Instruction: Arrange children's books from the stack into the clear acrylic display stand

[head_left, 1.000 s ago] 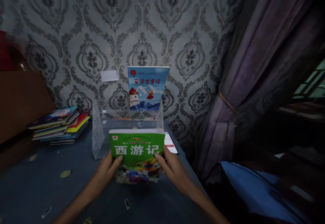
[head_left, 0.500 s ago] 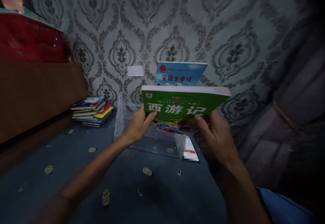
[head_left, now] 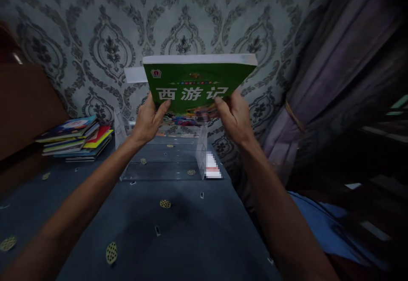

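Both my hands hold one green paperback book point(head_left: 194, 83) up in front of the patterned wallpaper point(head_left: 95, 30), above the clear acrylic book rack point(head_left: 159, 162). My left hand point(head_left: 149, 119) grips the book's lower left corner: thumb on the front cover beside the white title characters, the other fingers hidden behind the book. My right hand point(head_left: 234, 117) grips the lower right corner the same way, thumb on the cover, fingers wrapped behind. Each hand is closed on the book, not spread.

The book is tilted, its top edge leaning toward me, so the white page block shows along the top. The cover faces me, title upright. The book's lower edge sits just above the rack's rear section; I cannot tell whether it touches the rack.

The rack stands on a blue patterned cloth point(head_left: 178, 234), against the wall. A stack of colourful books point(head_left: 75, 138) lies flat to the rack's left, well apart from it. A phone point(head_left: 213, 170) lies just beside the rack's right end, its screen blurred. A purple curtain point(head_left: 321, 81), tied back, hangs at right. A white card point(head_left: 135, 75) is fixed on the wall, just left of the held book.
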Demonstrator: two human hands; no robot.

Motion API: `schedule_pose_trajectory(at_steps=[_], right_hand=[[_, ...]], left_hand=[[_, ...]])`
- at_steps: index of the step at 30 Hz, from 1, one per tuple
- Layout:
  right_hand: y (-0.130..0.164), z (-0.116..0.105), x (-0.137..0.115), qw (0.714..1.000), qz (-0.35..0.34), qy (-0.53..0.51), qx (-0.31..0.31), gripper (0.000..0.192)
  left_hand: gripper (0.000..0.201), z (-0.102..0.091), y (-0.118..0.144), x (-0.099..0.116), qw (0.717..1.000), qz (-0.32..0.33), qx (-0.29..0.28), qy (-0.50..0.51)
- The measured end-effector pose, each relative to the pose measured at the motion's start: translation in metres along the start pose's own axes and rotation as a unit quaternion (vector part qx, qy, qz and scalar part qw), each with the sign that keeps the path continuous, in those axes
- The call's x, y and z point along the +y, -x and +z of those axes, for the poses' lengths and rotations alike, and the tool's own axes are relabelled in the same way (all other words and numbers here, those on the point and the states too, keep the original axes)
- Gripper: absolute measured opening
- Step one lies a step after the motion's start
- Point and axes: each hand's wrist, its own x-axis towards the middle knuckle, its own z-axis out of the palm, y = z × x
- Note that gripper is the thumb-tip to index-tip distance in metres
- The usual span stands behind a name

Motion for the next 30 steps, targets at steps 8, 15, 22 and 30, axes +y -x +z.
schedule_pose_trajectory(at_steps=[8, 15, 22, 30], right_hand=[[0.011, 0.004, 0.016, 1.0, 0.027, -0.003, -0.01, 0.05], [0.019, 0.004, 0.023, 0.999, 0.024, -0.003, -0.02, 0.048], [0.009, 0.009, 0.032, 0.999, 0.028, 0.034, -0.032, 0.051], [-0.004, 0.024, 0.047, 0.997, 0.035, 0.058, -0.036, 0.059]], left_hand=[[0.053, 0.01, 0.012, -0.009, 1.0, -0.005, 0.003, -0.001], [0.053, 0.022, 0.021, -0.019, 0.999, -0.04, -0.022, 0.009], [0.061, 0.029, 0.014, -0.027, 0.992, -0.088, -0.025, 0.084], [0.068, 0.034, 0.009, -0.038, 0.979, -0.143, -0.019, 0.141]])
